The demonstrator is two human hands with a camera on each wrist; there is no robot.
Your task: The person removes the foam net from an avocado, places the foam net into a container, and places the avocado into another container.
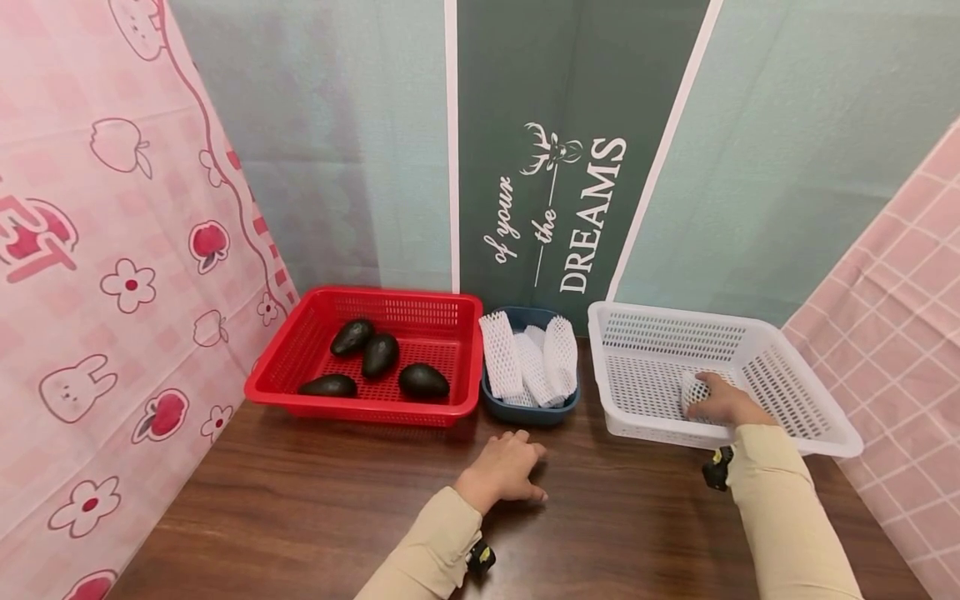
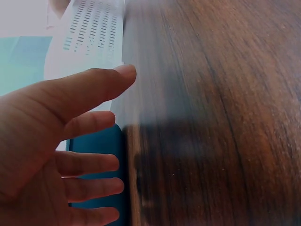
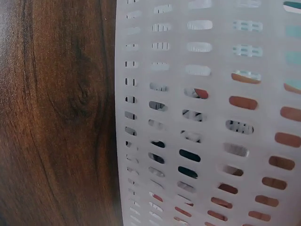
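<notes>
My right hand [image 1: 722,402] reaches down into the white basket [image 1: 813,400] and grips an avocado in a white foam net [image 1: 693,392], low near the basket's floor. In the right wrist view the basket's slotted wall [image 3: 188,136] stands before the hand, with dark green showing through some slots. My left hand [image 1: 506,468] hovers over the table in front of the blue basket [image 1: 528,417], fingers spread and holding nothing. Several white foam nets [image 1: 534,367] lie in that blue basket. Bare dark avocados [image 1: 380,356] rest in the red basket [image 1: 367,408] at the left.
The three baskets stand in a row along the back of the brown wooden table [image 1: 600,517]. Behind them hangs a green cloth [image 1: 360,150] with printed lettering. Pink patterned cloths close off the left [image 1: 135,350] and right [image 1: 911,333] sides.
</notes>
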